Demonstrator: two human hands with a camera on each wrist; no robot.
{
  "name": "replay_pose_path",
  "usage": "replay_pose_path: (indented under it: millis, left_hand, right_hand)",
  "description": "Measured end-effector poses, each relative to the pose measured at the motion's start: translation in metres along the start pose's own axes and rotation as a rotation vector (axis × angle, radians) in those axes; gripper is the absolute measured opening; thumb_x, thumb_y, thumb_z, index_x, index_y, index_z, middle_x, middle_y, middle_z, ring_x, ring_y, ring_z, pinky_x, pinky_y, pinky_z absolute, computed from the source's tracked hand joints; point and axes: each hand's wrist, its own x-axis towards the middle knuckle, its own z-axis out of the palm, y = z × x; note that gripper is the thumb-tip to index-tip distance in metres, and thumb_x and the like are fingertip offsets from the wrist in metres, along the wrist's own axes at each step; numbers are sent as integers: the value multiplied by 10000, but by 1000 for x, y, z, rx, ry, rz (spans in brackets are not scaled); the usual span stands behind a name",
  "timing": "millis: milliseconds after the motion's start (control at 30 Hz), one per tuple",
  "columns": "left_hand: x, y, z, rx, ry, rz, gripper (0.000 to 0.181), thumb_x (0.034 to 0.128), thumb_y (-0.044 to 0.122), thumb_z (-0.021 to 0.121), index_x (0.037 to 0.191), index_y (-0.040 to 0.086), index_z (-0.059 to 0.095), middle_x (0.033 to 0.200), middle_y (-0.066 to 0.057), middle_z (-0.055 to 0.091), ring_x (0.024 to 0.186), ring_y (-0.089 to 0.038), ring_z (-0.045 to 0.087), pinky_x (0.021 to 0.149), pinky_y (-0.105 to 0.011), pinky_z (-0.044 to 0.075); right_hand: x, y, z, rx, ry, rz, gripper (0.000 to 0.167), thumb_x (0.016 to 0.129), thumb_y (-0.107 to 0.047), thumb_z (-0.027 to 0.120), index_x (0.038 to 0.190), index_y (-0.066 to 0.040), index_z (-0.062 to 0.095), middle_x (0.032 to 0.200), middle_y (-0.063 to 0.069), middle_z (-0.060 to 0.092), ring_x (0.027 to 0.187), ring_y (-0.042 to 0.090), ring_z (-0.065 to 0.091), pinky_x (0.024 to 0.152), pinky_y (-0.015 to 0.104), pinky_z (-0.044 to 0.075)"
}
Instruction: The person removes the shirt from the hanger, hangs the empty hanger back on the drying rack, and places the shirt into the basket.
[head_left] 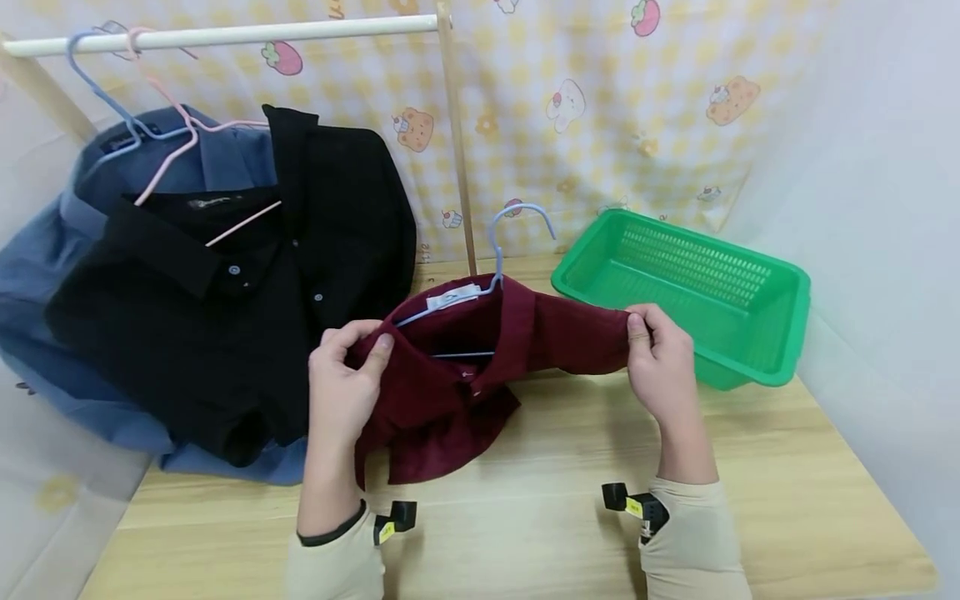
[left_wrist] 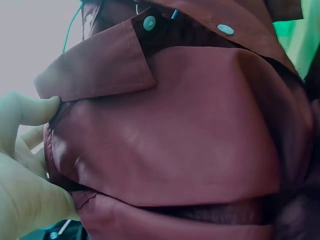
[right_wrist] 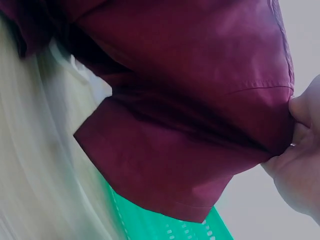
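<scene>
Maroon collared shirt (head_left: pixel 423 379) — stretched sideways over table (head_left: pixel 540 517) — blue hanger (head_left: pixel 498 265) inside, hook (head_left: pixel 527 207) up.

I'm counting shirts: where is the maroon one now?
In the head view, the maroon collared shirt is at centre, held by the left hand and right hand, between the black shirt and green plastic basket.

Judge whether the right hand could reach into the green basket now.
Probably yes: the green basket stands open close by the right hand, nothing visibly between them, though that hand would first have to release the maroon shirt.
</scene>
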Motion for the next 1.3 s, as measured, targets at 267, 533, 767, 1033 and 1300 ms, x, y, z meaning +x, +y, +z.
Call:
replay_pose_path:
  millis: [267,533,767,1033,1300]
  left_hand:
    - [-6,-6,19,-37,-68,-61,156,1016,82,698,1140,54,789,1060,-171,655,977,-75,530,797,-196,448]
    - [-1,-8,21,-63,-39,-41,131,995,42,710,1093,35,796,956,-11,651,939,-69,525,781,-194,446]
    - [0,-8,21,-81,-16,-36,123,986,40,721,1076,36,804,915,111,620,930,-63,534,768,-184,452]
    - [0,-7,22,-96,33,-3,124,971,30,738,1071,31,812,897,83,592,887,-53,551,720,-168,462]
    - [3,-7,19,-120,33,13,116,968,39,751,1067,31,812,882,157,600,892,-55,551,726,-170,469]
  right_hand:
    - [-1,6,-15,-40,27,20,265,1118,-119,499,1055,43,698,940,198,701,751,74,527,645,153,425]
    - [-2,8,-14,-48,35,20,245,1112,-103,509,1043,39,696,949,192,709,775,61,532,664,143,426]
    - [-3,8,-12,-42,38,17,246,1112,-96,503,1041,44,693,934,194,703,757,68,527,650,145,423]
    - [-4,7,-10,-33,45,12,254,1112,-100,500,1038,39,698,921,188,695,750,69,521,651,150,417]
    - [-1,4,-9,-35,37,-3,253,1113,-104,503,1027,35,696,932,181,700,775,74,529,665,148,421]
